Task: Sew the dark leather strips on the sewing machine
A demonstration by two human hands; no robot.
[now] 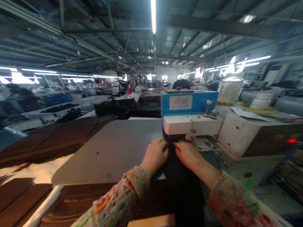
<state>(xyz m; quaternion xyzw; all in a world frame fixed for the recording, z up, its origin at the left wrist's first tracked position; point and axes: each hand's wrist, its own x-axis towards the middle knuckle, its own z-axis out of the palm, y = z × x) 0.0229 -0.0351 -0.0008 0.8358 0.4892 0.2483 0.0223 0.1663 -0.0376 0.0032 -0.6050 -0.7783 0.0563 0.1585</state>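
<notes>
A strip of black fabric (182, 186) runs from the table's near edge up under the head of a white and blue sewing machine (191, 123). My left hand (156, 155) rests on the fabric's left edge with its fingers curled, pinching the cloth just in front of the machine. My right hand (188, 154) holds the fabric's right edge in the same way, fingertips almost touching the left hand's. Both sleeves are floral. The needle area is hidden behind my fingers.
The grey table plate (113, 151) spreads left of the machine. Stacks of dark brown fabric pieces (52, 138) lie at the left and near edge. A control box (260, 135) with a red light stands right. Other workstations fill the hall behind.
</notes>
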